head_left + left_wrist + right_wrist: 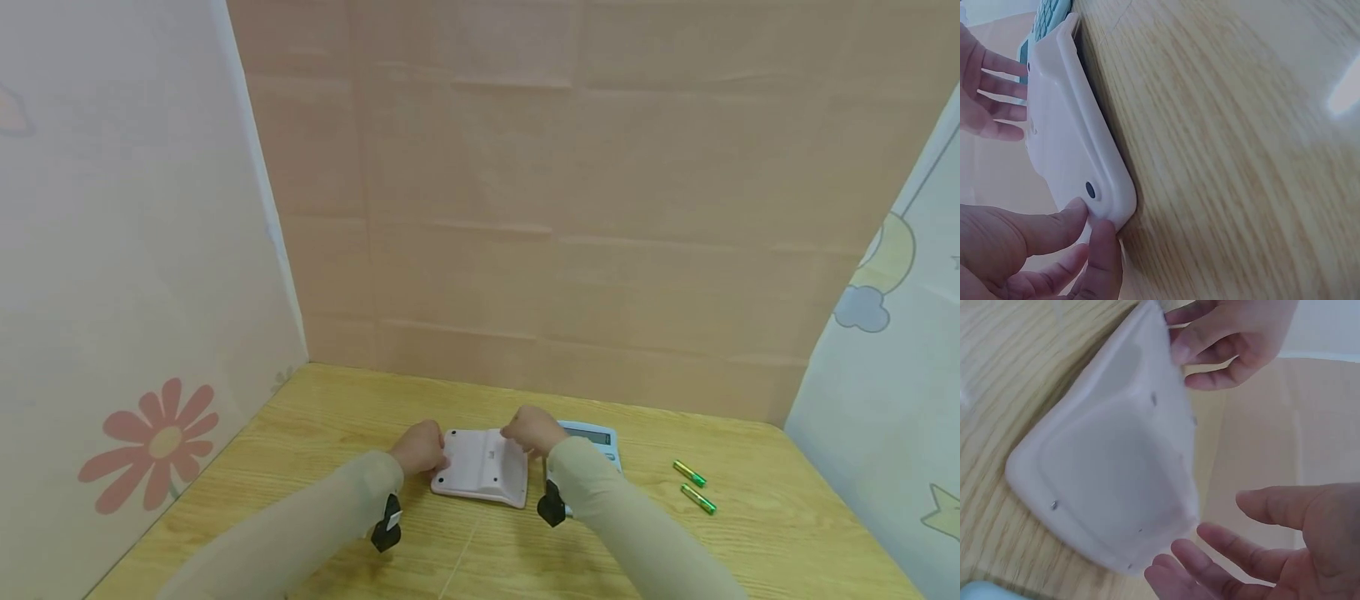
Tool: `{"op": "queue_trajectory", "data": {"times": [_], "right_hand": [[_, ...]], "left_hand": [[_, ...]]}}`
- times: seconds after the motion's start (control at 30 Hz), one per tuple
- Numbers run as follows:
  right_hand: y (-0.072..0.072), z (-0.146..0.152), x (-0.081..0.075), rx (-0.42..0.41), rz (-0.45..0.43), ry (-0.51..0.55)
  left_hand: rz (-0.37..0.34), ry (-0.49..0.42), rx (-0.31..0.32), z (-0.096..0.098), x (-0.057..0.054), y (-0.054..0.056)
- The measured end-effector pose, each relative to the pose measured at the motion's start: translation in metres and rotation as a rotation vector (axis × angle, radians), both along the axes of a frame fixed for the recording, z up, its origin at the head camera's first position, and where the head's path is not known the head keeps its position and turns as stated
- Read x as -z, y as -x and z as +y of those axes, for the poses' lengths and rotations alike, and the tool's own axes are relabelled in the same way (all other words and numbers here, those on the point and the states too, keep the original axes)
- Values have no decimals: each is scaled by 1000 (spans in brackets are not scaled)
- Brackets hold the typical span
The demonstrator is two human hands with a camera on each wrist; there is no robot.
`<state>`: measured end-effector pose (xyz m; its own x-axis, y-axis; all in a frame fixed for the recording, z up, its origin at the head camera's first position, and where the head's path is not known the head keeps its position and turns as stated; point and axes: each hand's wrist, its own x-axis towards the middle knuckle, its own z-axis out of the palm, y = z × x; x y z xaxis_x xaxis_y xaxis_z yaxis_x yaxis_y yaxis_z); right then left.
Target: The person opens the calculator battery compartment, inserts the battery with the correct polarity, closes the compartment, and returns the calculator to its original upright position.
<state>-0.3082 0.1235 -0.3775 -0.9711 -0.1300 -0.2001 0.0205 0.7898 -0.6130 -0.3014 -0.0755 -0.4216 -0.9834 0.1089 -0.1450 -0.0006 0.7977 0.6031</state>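
A pale pink calculator lies back side up on the table, its wedge-shaped underside showing dark feet and small screws. My left hand pinches its left edge; in the left wrist view the thumb and fingers meet at a corner beside a black foot. Over at the far right corner is my right hand. In the right wrist view its fingers are spread and loosely bent, fingertips right at the casing's edge. The pink calculator's keys are hidden beneath it.
A light blue calculator lies screen up to the right, partly covered by my right forearm. Two green batteries rest farther right on the wooden table. Patterned panels stand at both sides, and a brown-papered wall closes the back.
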Motion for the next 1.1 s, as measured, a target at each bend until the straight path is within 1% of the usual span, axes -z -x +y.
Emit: {"op": "queue_trajectory", "data": {"times": [0.13, 0.27, 0.4, 0.53, 0.63, 0.8, 0.97, 1.1], "right_hand": [[-5, -5, -7, -13, -32, 52], [-9, -10, -9, -25, -51, 62], [-10, -15, -5, -30, -54, 38], [-7, -17, 2, -27, -53, 16], [-5, -18, 8, -33, -30, -13], [-4, -20, 16, -56, 47, -118], [-4, -23, 19, -64, 105, -180], [-4, -26, 19, -94, 142, -215]], "left_hand": [[3, -1, 10, -1, -3, -3], [6, -5, 13, -1, -5, -6], [-4, 0, 9, 0, -8, -7], [-17, 4, 1, 2, -7, -6], [-18, 4, 0, 3, -5, -3], [-24, 9, 1, 3, -3, -1], [-19, 17, 4, 3, -3, 1], [-21, 20, -8, 3, -5, 0]]}}
